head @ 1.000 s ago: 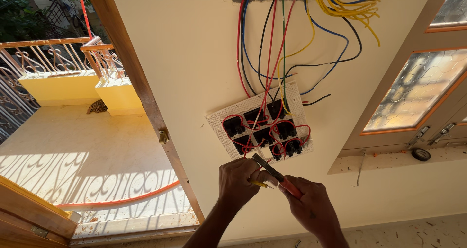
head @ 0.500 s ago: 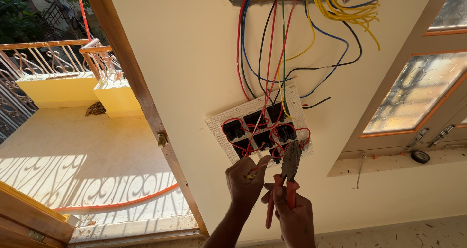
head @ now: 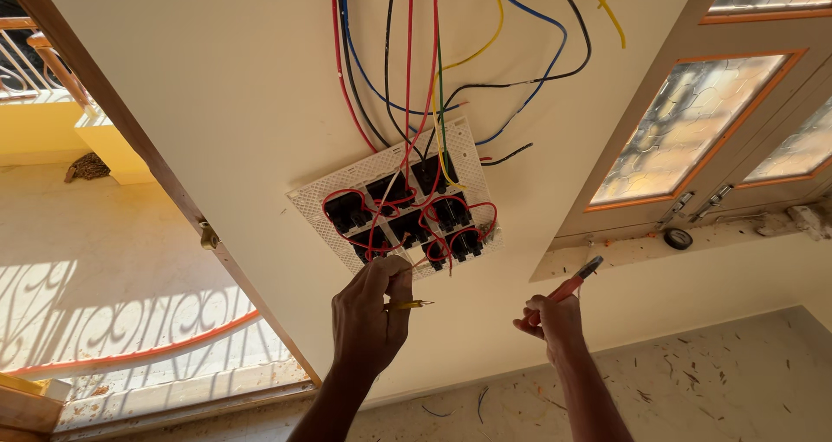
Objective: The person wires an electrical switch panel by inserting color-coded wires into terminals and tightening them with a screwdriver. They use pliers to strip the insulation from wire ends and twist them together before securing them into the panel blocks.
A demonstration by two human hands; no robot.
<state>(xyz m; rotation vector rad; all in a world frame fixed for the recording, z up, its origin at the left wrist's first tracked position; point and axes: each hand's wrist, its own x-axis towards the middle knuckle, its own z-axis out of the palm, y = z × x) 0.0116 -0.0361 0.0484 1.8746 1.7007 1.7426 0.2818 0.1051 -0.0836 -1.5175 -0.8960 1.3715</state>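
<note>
Head view: one white switch plate [head: 394, 201] w/ six black switch backs hangs on wall from approx. ten coloured wires [head: 407, 69]. Yellow wire end [head: 409, 304] is pinched by left hand [head: 371, 316] just below plate. One pair of red-handled pliers [head: 572, 284] is gripped in right hand [head: 548, 322], apart, to the right.

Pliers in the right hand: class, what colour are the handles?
Red handles on the pliers, held in the right hand; head view.

I see a white perforated switch plate [head: 392, 201] carrying black switch modules [head: 407, 204] looped with red wires [head: 371, 201], against a cream wall [head: 217, 104]. Above hang red, blue, black and yellow cables [head: 416, 61]. My right hand [head: 548, 321] grips red-handled pliers [head: 572, 282]; my left hand [head: 368, 312] pinches a yellow wire [head: 409, 304].
</note>
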